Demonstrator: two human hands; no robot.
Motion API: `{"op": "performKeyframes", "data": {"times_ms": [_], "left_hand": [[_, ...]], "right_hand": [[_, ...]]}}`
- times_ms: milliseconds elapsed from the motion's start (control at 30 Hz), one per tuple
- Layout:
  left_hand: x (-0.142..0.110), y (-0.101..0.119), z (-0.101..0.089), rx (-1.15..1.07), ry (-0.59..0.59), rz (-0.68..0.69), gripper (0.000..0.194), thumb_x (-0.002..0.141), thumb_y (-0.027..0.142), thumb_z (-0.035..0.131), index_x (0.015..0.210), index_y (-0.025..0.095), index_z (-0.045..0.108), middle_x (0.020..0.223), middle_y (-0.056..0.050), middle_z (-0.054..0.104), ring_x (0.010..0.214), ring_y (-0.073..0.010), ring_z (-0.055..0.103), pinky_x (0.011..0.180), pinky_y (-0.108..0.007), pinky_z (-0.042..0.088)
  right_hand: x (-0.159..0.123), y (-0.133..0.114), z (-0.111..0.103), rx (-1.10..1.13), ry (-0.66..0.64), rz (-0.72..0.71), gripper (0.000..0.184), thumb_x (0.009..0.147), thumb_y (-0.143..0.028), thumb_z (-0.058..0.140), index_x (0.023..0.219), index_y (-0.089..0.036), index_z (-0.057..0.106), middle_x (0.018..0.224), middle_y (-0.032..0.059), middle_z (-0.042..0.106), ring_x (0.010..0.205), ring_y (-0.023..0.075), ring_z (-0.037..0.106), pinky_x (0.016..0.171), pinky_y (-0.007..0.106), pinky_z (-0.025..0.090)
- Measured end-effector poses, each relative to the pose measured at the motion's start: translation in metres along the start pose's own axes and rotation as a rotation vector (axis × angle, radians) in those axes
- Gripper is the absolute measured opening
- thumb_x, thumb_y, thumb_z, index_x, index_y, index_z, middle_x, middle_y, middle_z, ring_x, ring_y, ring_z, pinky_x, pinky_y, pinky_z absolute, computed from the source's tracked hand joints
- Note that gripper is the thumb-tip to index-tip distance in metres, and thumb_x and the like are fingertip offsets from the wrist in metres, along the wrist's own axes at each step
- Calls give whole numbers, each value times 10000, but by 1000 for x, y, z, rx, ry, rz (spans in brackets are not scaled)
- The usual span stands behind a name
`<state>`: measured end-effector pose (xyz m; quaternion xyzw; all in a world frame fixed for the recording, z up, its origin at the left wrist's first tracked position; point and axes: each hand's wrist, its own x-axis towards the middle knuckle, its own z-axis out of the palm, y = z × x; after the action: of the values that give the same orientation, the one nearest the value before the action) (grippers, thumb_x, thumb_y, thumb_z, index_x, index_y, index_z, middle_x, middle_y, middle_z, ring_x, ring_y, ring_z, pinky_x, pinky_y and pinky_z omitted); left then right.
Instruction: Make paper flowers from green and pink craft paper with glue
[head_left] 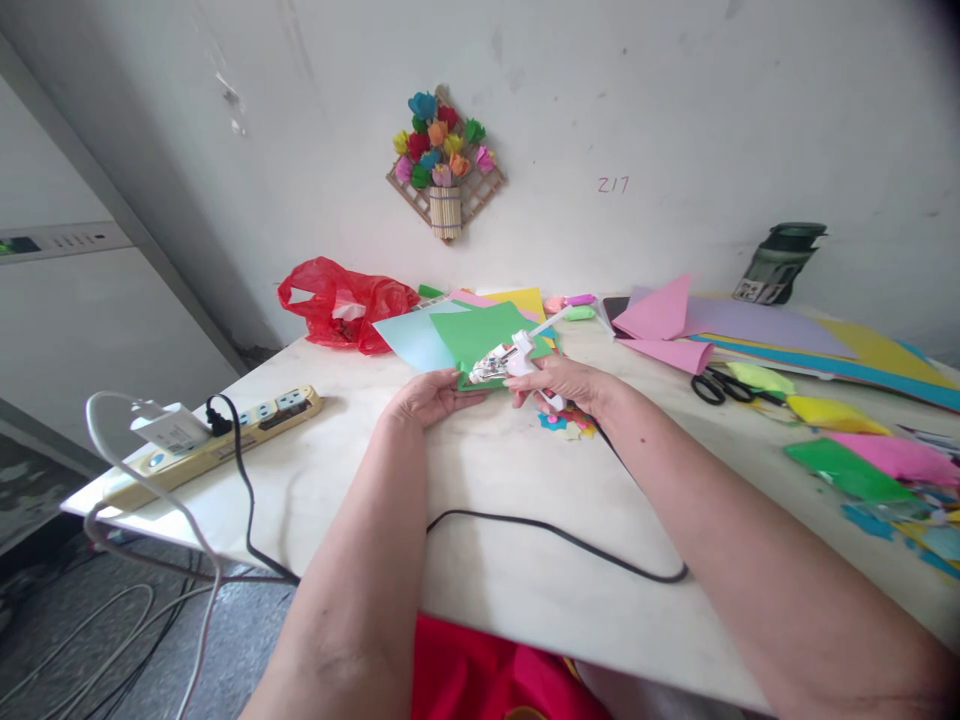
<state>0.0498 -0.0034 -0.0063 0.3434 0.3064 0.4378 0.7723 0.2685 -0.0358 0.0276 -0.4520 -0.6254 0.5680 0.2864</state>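
My right hand is closed around a white hot glue gun. A glue stick pokes out of its back, up and to the right. The gun's tip points left, close to my left hand. That hand is closed at the near edge of a green paper piece, its fingertips partly hidden. Just behind lies a larger green sheet, overlapping a light blue sheet. Small coloured paper scraps lie below my right hand.
A black cord loops across the table in front. At left is a power strip with plugs. A red plastic bag sits behind. On the right are scissors, clay packets, coloured sheets and a bottle.
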Motion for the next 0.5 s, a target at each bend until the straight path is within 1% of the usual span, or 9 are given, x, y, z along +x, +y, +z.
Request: {"op": "performKeyframes", "data": {"times_ms": [267,500], "left_hand": [[0,0,1,25,-2,12,270,769,33,441,1022,44,537,1017,-189,621,1020,-313,554,899,-503,416],[-2,0,4,30,4,23,260,763,18,440,1001,47,541,983,-171,631,1008,-303,562,908,-515,405]], "right_hand": [[3,3,-2,-19,-5,16,310,632,-408,683,728,-145,551,667,65,661,329,55,436,274,177,331],[2,0,-1,-35,-1,31,321,634,-418,677,653,-138,522,571,35,613,312,56,433,260,171,301]]}}
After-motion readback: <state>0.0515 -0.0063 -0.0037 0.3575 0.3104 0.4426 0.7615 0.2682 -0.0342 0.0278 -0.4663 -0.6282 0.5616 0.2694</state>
